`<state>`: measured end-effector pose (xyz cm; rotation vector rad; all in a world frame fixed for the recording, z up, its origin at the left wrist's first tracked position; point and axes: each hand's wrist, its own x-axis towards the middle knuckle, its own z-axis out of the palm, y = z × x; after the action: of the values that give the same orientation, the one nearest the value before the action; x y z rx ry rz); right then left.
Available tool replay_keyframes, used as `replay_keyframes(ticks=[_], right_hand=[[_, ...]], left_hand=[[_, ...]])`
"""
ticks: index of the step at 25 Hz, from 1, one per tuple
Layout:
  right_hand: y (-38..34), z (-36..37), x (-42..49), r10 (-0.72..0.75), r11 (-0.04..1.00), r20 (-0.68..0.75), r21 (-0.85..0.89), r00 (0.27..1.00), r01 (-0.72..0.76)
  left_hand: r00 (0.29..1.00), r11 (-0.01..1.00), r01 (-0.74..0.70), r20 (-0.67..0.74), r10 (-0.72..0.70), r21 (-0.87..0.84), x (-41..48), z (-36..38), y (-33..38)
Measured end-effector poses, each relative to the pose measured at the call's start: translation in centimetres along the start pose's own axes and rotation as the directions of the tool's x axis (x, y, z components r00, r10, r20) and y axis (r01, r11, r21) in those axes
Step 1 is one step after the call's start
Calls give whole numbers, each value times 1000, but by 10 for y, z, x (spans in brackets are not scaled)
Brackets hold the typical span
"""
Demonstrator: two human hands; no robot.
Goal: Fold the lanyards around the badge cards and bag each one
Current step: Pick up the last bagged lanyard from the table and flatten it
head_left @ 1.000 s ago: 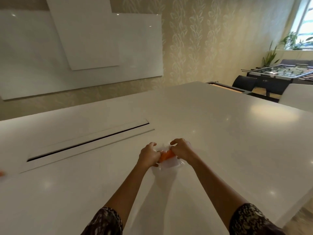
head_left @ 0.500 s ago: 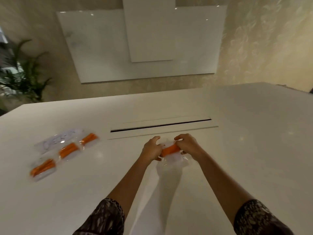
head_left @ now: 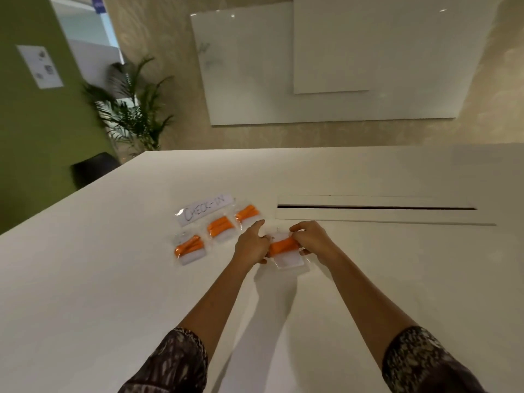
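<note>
Both hands hold one clear bag with a white badge card and a folded orange lanyard inside, just above the white table. My left hand grips the bag's left end, index finger pointing forward. My right hand pinches its right end with curled fingers. To the left lie three bagged badges with orange lanyards: the nearest, the middle one and the farthest.
A bagged paper sign reading "CHECK-IN" lies behind the three bags. A long cable slot runs across the table ahead on the right. The table's left edge slants toward a dark chair and a potted plant.
The view has swung left, bringing the three bagged badges and the sign closer to centre. Both hands have kept hold of the same bag and carried it leftward toward them.
</note>
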<state>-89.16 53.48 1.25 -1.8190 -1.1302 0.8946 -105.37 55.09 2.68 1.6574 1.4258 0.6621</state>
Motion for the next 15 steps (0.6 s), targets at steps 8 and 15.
replay_keyframes(ticks=[8,15], right_hand=[[-29,91,12,-60,995,187,-70,980,75],[-41,125,14,-101,986,247,-105,964,130]], left_hand=[[980,993,117,-157,-121,-34,-11,-64,-56],[959,986,167,-228,-166,-14,-25,-92,-77]])
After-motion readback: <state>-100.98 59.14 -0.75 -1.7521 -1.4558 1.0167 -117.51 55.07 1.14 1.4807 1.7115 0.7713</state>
